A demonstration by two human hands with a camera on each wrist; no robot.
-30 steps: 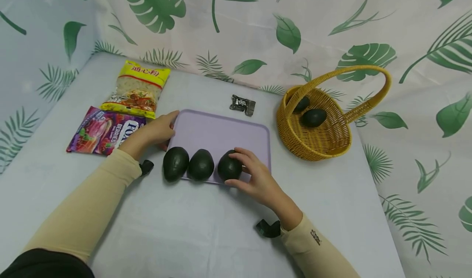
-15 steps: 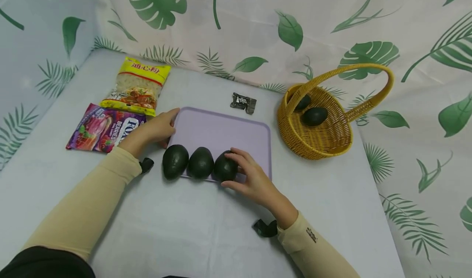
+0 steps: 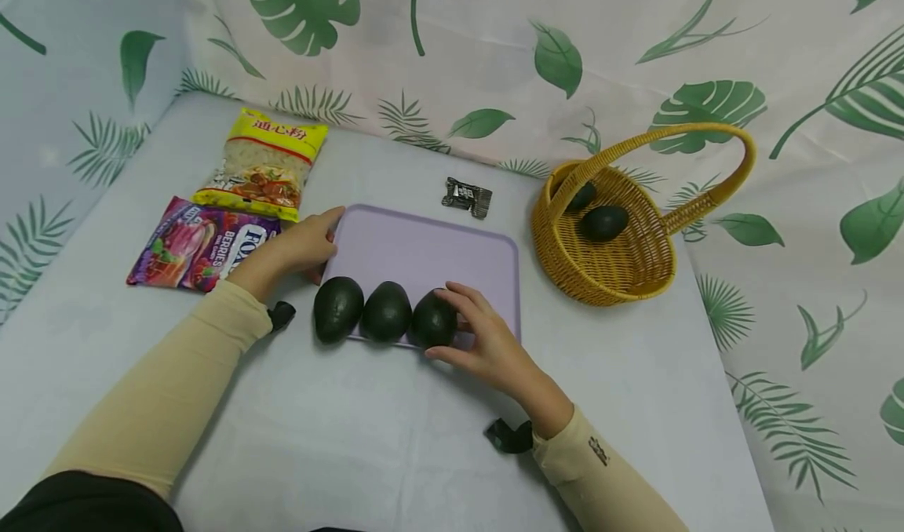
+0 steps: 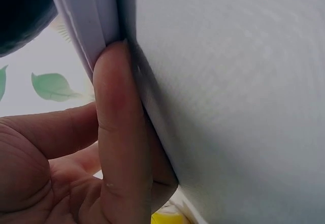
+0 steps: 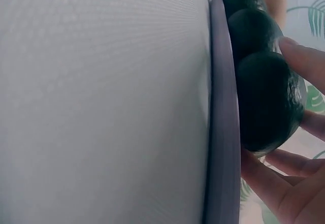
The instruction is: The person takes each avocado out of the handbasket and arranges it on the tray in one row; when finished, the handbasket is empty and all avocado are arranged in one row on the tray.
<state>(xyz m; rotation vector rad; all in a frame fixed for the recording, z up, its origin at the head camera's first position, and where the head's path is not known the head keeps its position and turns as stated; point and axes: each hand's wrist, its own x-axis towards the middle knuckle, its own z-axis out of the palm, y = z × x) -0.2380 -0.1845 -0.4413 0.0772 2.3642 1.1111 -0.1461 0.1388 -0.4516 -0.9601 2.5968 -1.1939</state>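
Three dark green avocados stand in a row along the near edge of a lilac tray. My right hand holds the rightmost avocado, thumb on the near side and fingers over the far side. That one sits against the middle avocado, beside the left avocado at the tray's near left corner. With thumb and fingers, my left hand grips the tray's left edge. In the left wrist view a fingertip presses on the rim. The right wrist view shows the held avocado resting on the tray.
A wicker basket with a tall handle and two dark avocados inside stands at right. Behind the tray lies a small black wrapped packet. A yellow pasta bag and a purple Fox's berries pack lie left.
My right hand has moved the rightmost avocado slightly left, closing the gap to the middle one. In the last half second little has moved. The left hand stays at the tray edge.
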